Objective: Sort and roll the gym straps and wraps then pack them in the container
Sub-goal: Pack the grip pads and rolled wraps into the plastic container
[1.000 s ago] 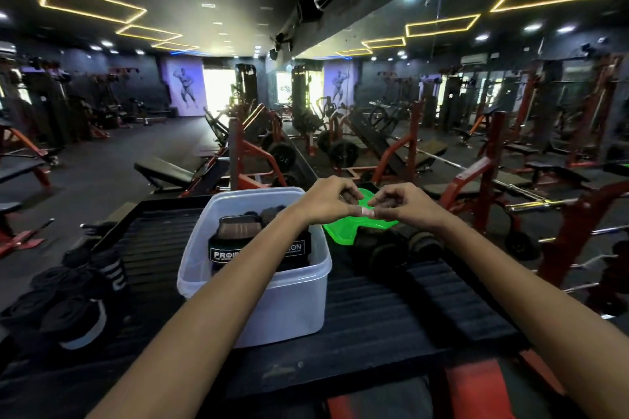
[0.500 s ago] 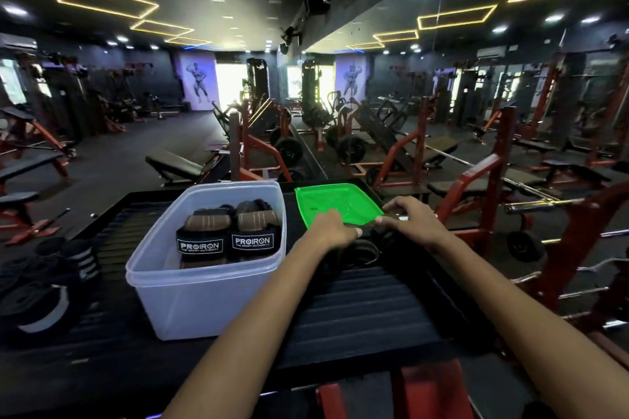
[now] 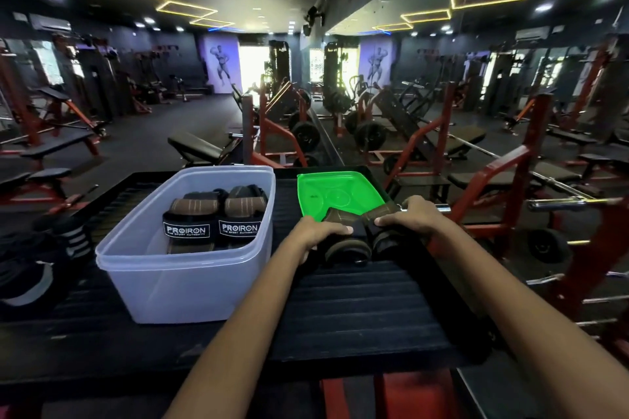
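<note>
Two rolled brown-and-black wraps are being gripped on the black ribbed table (image 3: 357, 303), just right of the translucent container (image 3: 177, 269). The left hand (image 3: 315, 235) is being curled over the top of the left roll (image 3: 343, 247), with the thumb laid along its upper face. The right hand (image 3: 413, 218) is being curled over the right roll (image 3: 384, 241), with fingers hooked across its top. The two rolls are being held side by side, touching or nearly so; their open coiled ends are being presented toward the camera. Whether either roll is being lifted clear of the table cannot be told.

The green lid (image 3: 337, 196) is being kept flat on the table directly behind the rolls, its near edge being partly covered by them. Inside the container, two rolled wraps (image 3: 214, 218) with white "PROIRON" labels are being stored side by side against the far wall, labels facing the camera. At the table's left edge, a pile of dark straps and wraps (image 3: 41, 258) with white stripes is being left outside the container, well apart from both hands.

Red-framed gym machines (image 3: 476, 180) and black benches are being shown beyond the table; the far wall and a mirror are being lit by ceiling lights.
</note>
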